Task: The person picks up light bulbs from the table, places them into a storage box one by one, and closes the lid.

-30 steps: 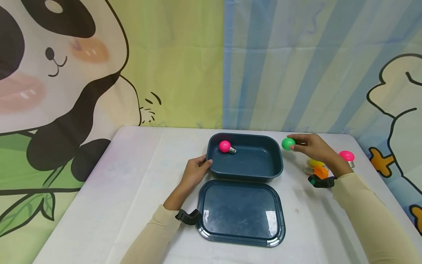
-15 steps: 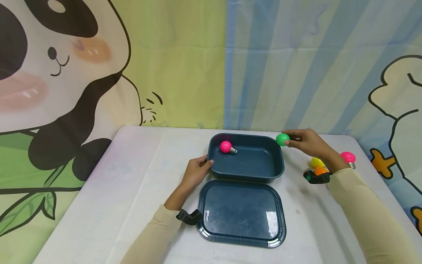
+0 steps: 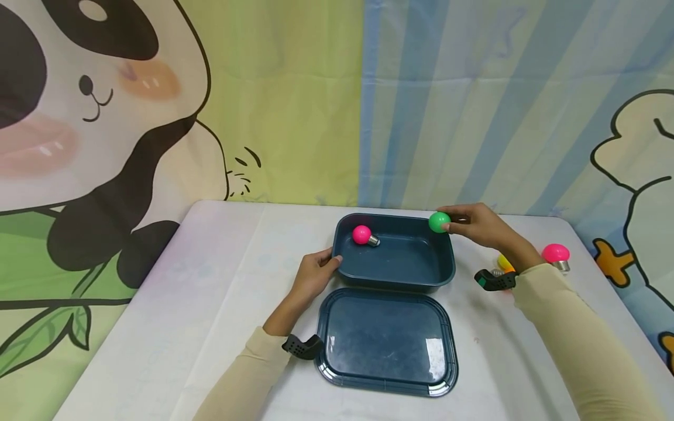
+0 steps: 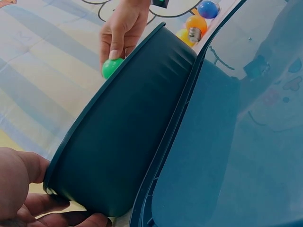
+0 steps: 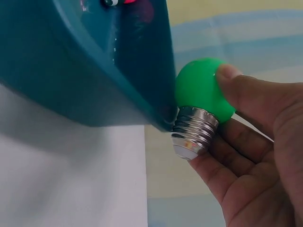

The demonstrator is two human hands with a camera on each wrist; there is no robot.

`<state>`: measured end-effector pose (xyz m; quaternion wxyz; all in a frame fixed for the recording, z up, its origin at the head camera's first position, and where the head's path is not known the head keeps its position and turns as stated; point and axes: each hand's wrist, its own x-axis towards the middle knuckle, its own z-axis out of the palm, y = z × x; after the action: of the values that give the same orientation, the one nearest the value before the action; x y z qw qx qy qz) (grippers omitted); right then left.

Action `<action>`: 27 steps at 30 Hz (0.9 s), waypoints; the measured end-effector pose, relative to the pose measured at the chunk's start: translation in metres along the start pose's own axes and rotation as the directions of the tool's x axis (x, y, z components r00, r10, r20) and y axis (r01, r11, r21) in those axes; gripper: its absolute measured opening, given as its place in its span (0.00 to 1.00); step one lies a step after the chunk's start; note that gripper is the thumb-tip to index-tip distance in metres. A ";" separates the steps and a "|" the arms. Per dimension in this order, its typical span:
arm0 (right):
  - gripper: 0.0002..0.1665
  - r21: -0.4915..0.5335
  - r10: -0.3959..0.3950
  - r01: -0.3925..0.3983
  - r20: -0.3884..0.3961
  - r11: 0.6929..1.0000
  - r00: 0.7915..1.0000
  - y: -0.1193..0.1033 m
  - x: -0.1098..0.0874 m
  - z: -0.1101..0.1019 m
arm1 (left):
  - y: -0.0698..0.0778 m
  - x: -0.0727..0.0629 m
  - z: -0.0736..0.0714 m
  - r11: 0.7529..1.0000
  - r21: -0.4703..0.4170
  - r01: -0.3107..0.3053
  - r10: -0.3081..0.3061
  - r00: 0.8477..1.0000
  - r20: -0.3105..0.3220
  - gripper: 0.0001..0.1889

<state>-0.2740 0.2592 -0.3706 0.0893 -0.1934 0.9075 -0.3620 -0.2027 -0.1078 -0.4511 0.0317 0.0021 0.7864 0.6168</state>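
Observation:
A green light bulb (image 3: 439, 222) with a silver screw base (image 5: 194, 130) is pinched between the thumb and fingers of my right hand (image 3: 476, 225), at the far right corner of a dark blue plastic box (image 3: 392, 279). In the right wrist view the bulb's base overlaps the box rim. My left hand (image 3: 312, 276) grips the left side of the box, thumb on the rim and fingers against the outer wall (image 4: 109, 137). Inside the box, toward the back left, lies a pink light bulb (image 3: 361, 235).
The box's lid (image 3: 387, 339) lies flat in front of it. Right of the box, partly behind my right wrist, are yellow (image 4: 183, 38), orange (image 4: 196, 23) and blue (image 4: 207, 9) bulbs, and another pink bulb (image 3: 556, 253). A printed curtain (image 3: 295, 105) hangs behind the table.
My right hand has moved left with the green bulb, from beside the box to over its far right corner. The left hand keeps its grip on the box.

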 end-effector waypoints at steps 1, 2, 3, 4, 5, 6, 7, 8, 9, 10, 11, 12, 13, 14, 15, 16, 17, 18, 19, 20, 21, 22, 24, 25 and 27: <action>0.30 0.001 -0.002 0.002 0.000 1.000 1.000 0.000 0.001 0.001 | 0.000 0.000 0.000 1.000 -0.001 -0.001 0.001 1.000 0.002 0.22; 0.30 0.000 -0.006 0.006 -0.001 1.000 1.000 -0.001 0.001 0.001 | 0.000 0.000 0.000 1.000 -0.003 -0.002 0.002 1.000 0.005 0.22; 0.30 -0.003 -0.007 0.007 -0.005 1.000 1.000 -0.001 0.002 0.002 | 0.000 0.000 0.000 1.000 -0.003 -0.003 0.003 1.000 0.007 0.22; 0.29 -0.005 -0.008 0.008 -0.008 1.000 1.000 -0.001 0.003 0.003 | 0.000 -0.001 0.000 1.000 -0.002 -0.004 0.004 1.000 0.008 0.22; 0.29 -0.004 -0.011 0.011 -0.010 1.000 1.000 -0.002 0.003 0.003 | 0.000 -0.001 0.000 1.000 -0.001 -0.005 0.005 1.000 0.010 0.22; 0.29 -0.002 -0.016 0.016 -0.010 1.000 1.000 -0.003 0.004 0.004 | 0.000 -0.001 0.000 1.000 0.002 -0.006 0.006 1.000 0.008 0.22; 0.29 -0.002 -0.020 0.020 -0.011 1.000 1.000 -0.004 0.004 0.005 | 0.000 -0.001 0.000 1.000 0.004 -0.005 0.005 1.000 0.006 0.22; 0.29 0.001 -0.025 0.025 -0.010 1.000 1.000 -0.005 0.005 0.006 | 0.000 -0.001 0.000 1.000 0.006 -0.004 0.004 1.000 0.005 0.22; 0.29 0.003 -0.030 0.030 -0.009 1.000 1.000 -0.006 0.005 0.007 | 0.000 -0.001 0.000 1.000 0.009 -0.004 0.004 1.000 0.003 0.23; 0.29 0.008 -0.035 0.035 -0.006 0.999 0.999 -0.008 0.006 0.007 | 0.000 -0.001 -0.001 1.000 0.011 -0.004 0.004 1.000 0.003 0.23; 0.28 0.014 -0.041 0.041 0.000 0.999 0.999 -0.009 0.007 0.008 | -0.001 0.000 -0.001 1.000 0.014 -0.003 0.003 1.000 0.003 0.23; 0.28 0.016 -0.046 0.046 0.005 0.999 0.999 -0.010 0.009 0.010 | 0.000 0.000 -0.001 1.000 0.015 -0.003 0.003 1.000 0.002 0.23; 0.28 0.021 -0.048 0.048 0.012 0.999 0.999 -0.010 0.010 0.011 | 0.000 0.000 -0.001 1.000 0.015 -0.004 0.004 1.000 0.003 0.23; 0.28 0.025 -0.052 0.052 0.020 0.998 0.998 -0.011 0.012 0.012 | 0.000 0.000 -0.001 1.000 0.018 -0.005 0.005 1.000 0.002 0.23; 0.27 0.029 -0.057 0.056 0.028 0.998 0.998 -0.011 0.013 0.013 | 0.000 -0.001 -0.001 1.000 0.018 -0.006 0.006 1.000 0.001 0.23; 0.27 0.034 -0.061 0.059 0.035 0.998 0.998 -0.011 0.015 0.014 | 0.000 -0.001 -0.001 1.000 0.017 -0.007 0.007 1.000 0.002 0.23; 0.27 0.032 -0.068 0.067 0.042 0.997 0.997 -0.011 0.017 0.016 | 0.000 -0.001 -0.001 1.000 0.017 -0.007 0.007 1.000 0.001 0.23; 0.26 0.030 -0.075 0.073 0.047 0.997 0.996 -0.011 0.019 0.018 | 0.000 -0.001 -0.001 1.000 0.015 -0.009 0.009 1.000 0.002 0.23; 0.26 0.028 -0.086 0.084 0.050 0.996 0.995 -0.011 0.021 0.019 | 0.000 -0.001 -0.001 1.000 0.013 -0.010 0.010 1.000 0.004 0.23; 0.26 0.021 -0.097 0.096 0.053 0.995 0.994 -0.011 0.022 0.020 | 0.000 -0.001 -0.001 1.000 0.010 -0.011 0.011 1.000 0.006 0.23; 0.25 0.015 -0.106 0.105 0.055 0.994 0.993 -0.011 0.023 0.022 | 0.000 -0.001 -0.001 1.000 0.008 -0.011 0.011 1.000 0.008 0.23; 0.25 0.008 -0.113 0.113 0.058 0.994 0.992 -0.011 0.025 0.023 | 0.000 -0.001 -0.001 1.000 0.005 -0.012 0.012 1.000 0.010 0.23; 0.24 0.006 -0.123 0.123 0.066 0.992 0.990 -0.011 0.027 0.026 | 0.000 0.000 -0.001 1.000 0.002 -0.013 0.013 1.000 0.011 0.23; 0.24 0.007 -0.126 0.125 0.070 0.992 0.990 -0.011 0.028 0.027 | 0.000 0.000 -0.001 1.000 0.000 -0.015 0.015 1.000 0.012 0.23; 0.23 0.022 -0.124 0.123 0.082 0.992 0.989 -0.012 0.030 0.029 | 0.000 0.000 -0.001 1.000 -0.001 -0.016 0.016 1.000 0.012 0.22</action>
<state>-0.2895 0.2206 -0.3844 0.1062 -0.2634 0.8863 -0.3659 -0.2030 -0.1088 -0.4513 0.0316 0.0122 0.7859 0.6174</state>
